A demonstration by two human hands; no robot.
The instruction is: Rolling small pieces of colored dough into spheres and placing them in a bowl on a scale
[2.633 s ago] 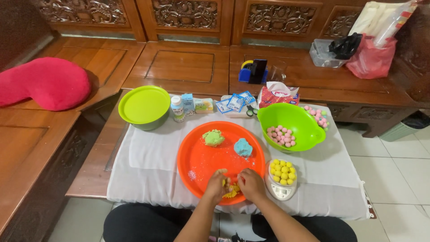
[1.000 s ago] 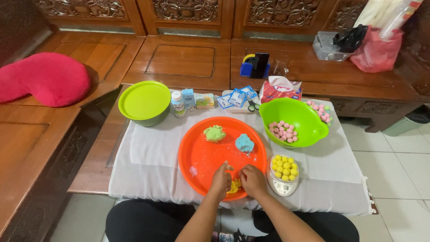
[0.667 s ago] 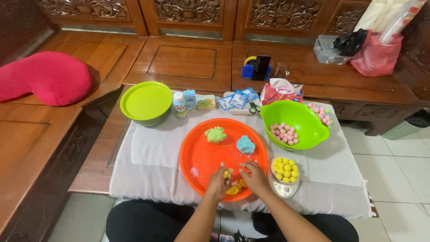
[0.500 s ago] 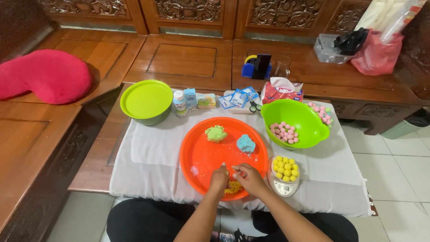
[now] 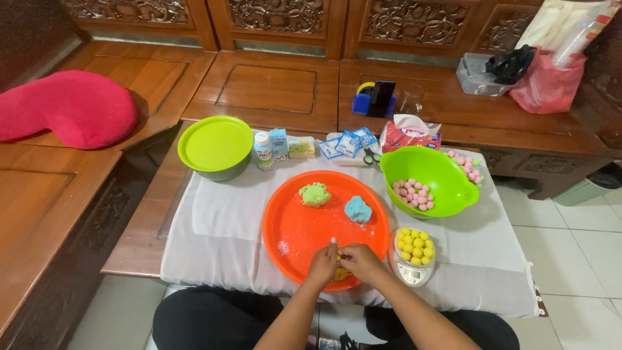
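The light is bright and soft all over. Shadows are small and pale. The picture is sharp in the middle. The edges bend a little. The orange tray (image 5: 304, 227) shines slightly.

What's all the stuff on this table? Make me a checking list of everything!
Surface: white cloth over a low wooden table.
Job's things: orange tray with green dough, blue dough and yellow dough under the hands.
Clutter: green bowl of pink balls, yellow balls on a small scale, lidded green bowl, small bottle and packets behind.
Hands: left hand and right hand pinching the yellow dough together.
Cables: nothing seen.
Surroundings: carved wooden bench, red cushion, pink bag.
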